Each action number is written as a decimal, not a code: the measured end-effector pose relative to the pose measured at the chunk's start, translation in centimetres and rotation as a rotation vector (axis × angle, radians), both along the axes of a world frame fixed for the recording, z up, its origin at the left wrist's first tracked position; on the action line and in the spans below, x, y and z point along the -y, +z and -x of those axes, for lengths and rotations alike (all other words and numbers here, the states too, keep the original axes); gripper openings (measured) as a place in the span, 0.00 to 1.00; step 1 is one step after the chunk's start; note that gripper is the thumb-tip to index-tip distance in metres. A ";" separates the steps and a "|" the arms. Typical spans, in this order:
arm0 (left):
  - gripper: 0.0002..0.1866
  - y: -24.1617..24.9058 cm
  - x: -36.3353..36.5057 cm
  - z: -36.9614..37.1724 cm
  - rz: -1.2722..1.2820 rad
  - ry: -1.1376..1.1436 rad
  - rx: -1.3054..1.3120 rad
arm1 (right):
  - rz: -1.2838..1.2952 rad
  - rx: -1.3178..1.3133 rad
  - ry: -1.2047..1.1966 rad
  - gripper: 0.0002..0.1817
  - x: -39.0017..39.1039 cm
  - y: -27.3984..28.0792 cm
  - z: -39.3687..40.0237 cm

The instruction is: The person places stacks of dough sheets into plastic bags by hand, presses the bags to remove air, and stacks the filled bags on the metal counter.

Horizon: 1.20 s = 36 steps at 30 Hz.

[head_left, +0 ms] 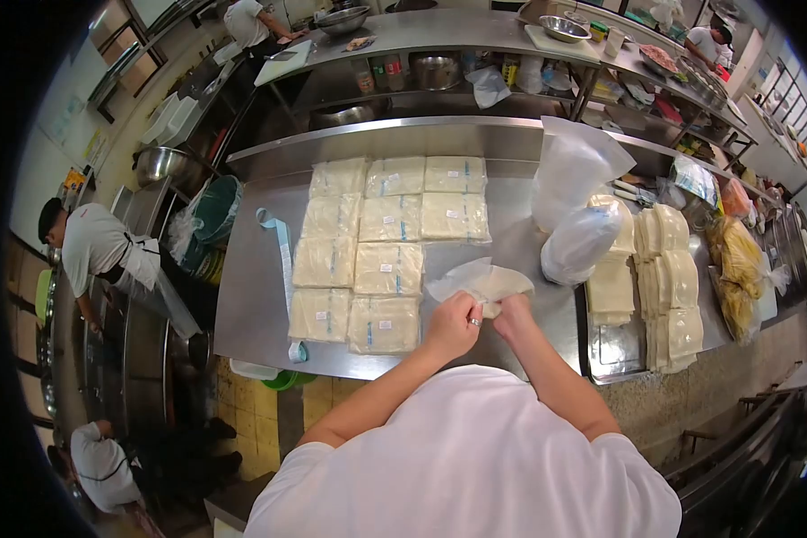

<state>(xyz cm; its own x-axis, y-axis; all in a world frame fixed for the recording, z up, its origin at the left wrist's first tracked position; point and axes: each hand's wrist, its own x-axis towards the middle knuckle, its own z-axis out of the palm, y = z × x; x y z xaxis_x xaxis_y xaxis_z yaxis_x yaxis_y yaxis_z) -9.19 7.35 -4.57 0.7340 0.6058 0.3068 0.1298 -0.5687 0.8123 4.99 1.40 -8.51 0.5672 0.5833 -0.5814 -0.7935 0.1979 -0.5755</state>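
Looks like we're mid-bagging, our left hand and right hand both gripping the clear bag; next move probably calls for smoothing it flat like those packets.

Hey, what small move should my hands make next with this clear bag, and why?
Probably smooth the clear bag flatter: your left hand and right hand both grip it, and it looks loose and crumpled, while the pale packs nearby lie flat in rows.

The centre is bright; the bowed, darkened edges seem soft.
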 end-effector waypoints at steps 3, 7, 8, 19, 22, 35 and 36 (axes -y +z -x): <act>0.08 0.1 1.2 0.6 0.036 -0.148 -0.063 | 0.069 -0.090 -0.072 0.22 -0.3 -2.1 -1.2; 0.09 0.5 1.5 0.2 0.065 -0.280 -0.160 | 0.087 0.030 0.048 0.15 0.6 -2.6 -0.5; 0.09 0.7 1.6 -0.4 0.067 -0.284 -0.160 | 0.089 0.030 0.044 0.15 0.6 -1.9 0.2; 0.10 3.8 0.9 -4.4 -0.114 -0.342 0.058 | 0.030 -0.013 0.058 0.15 -1.0 -6.6 3.1; 0.09 3.9 1.6 -4.2 -0.143 -0.405 0.065 | 0.051 -0.058 0.097 0.13 1.1 -7.3 2.9; 0.10 -3.6 2.4 -1.8 -0.051 -0.316 -0.552 | 0.213 -0.153 0.190 0.20 2.3 -11.9 -1.6; 0.10 -3.1 2.5 -1.8 -0.013 -0.336 -0.561 | 0.214 -0.155 0.193 0.20 2.3 -10.9 -1.4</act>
